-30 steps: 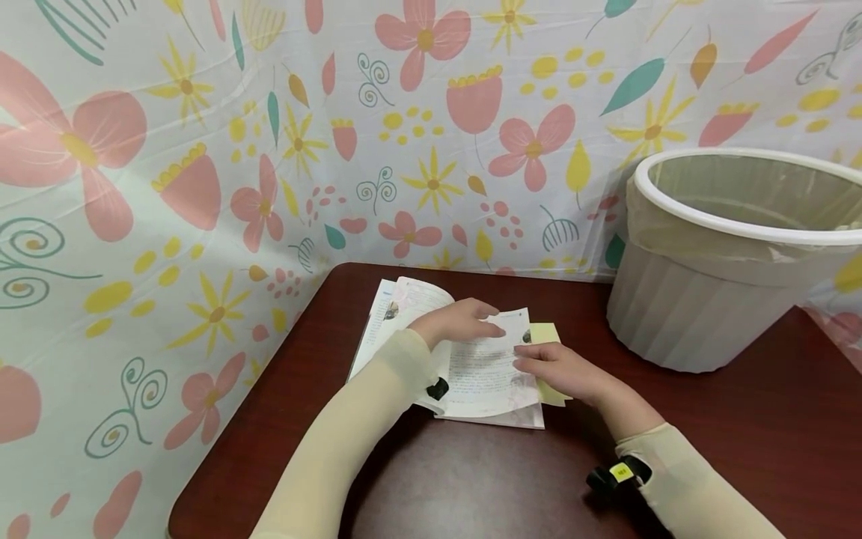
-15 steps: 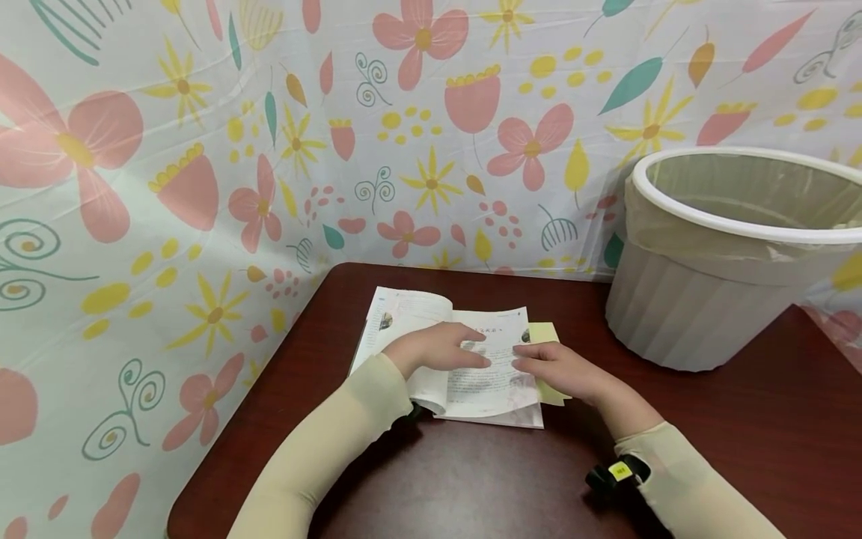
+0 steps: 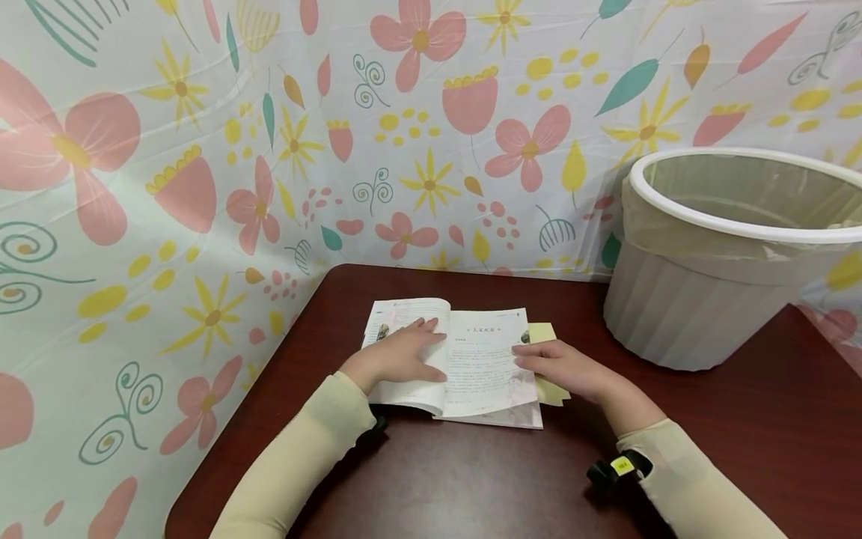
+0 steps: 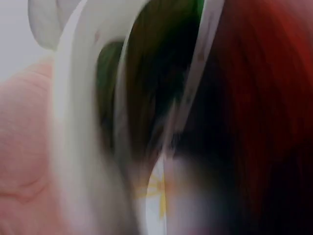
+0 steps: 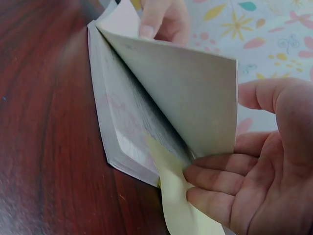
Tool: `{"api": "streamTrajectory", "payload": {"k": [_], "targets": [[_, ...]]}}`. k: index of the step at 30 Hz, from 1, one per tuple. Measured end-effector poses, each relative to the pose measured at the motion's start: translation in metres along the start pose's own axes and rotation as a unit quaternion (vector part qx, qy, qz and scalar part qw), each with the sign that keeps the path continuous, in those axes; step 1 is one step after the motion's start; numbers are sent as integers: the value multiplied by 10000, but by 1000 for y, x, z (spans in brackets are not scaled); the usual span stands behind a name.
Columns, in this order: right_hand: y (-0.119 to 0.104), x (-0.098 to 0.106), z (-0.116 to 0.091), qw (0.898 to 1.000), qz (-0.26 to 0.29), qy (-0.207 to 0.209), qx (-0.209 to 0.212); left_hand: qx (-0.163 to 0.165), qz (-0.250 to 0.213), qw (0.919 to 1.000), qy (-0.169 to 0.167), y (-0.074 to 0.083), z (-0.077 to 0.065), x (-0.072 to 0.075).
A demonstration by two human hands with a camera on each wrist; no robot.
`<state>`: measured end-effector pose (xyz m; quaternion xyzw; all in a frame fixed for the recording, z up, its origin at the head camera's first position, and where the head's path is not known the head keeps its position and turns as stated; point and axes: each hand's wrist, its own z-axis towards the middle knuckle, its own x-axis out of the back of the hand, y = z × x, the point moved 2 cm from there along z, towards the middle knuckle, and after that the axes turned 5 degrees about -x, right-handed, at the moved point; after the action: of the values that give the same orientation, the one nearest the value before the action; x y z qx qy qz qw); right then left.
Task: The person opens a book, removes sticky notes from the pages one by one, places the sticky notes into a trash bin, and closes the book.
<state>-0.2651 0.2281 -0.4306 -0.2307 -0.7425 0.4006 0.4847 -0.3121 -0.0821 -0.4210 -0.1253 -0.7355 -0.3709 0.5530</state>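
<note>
An open book (image 3: 471, 382) with printed pages lies on the dark red table. My left hand (image 3: 399, 355) rests spread over its curved left page, fingers straight. At the outer edge of the right-hand pages, my right hand (image 3: 562, 368) holds the raised leaves, with fingertips on top in the head view. Fingers (image 5: 215, 178) beneath those leaves show in the right wrist view. A pale yellow paper (image 5: 178, 196) sticks out of the book beside these fingers. The left wrist view is blurred, with curved page edges (image 4: 73, 122) beside part of the hand (image 4: 24, 147).
A large grey bin (image 3: 694, 299) with a white rim and a plastic liner stands on the table at the right. Behind the table (image 3: 431, 486) hangs a flower-print sheet (image 3: 431, 150). A black wrist device (image 3: 609, 471) sits at the right sleeve.
My left hand has moved left across the book, from over the right page onto the left page, and those leaves now lie lower. The right hand stays at the right edge.
</note>
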Motion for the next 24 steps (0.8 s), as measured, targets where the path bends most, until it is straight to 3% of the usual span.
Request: {"api": "streamTrajectory", "payload": {"k": [5, 10, 15, 24], "targets": [[4, 3, 3, 9998, 155, -122, -31, 324, -484, 9983, 90, -15, -5, 5], [5, 6, 3, 9999, 74, 75, 24, 342, -761, 9965, 62, -24, -1, 3], [6, 8, 2, 9995, -2, 309, 101, 297, -865, 9958, 55, -31, 5, -1], [10, 12, 3, 9995, -5, 291, 149, 299, -846, 9959, 127, -35, 9, -3]]}}
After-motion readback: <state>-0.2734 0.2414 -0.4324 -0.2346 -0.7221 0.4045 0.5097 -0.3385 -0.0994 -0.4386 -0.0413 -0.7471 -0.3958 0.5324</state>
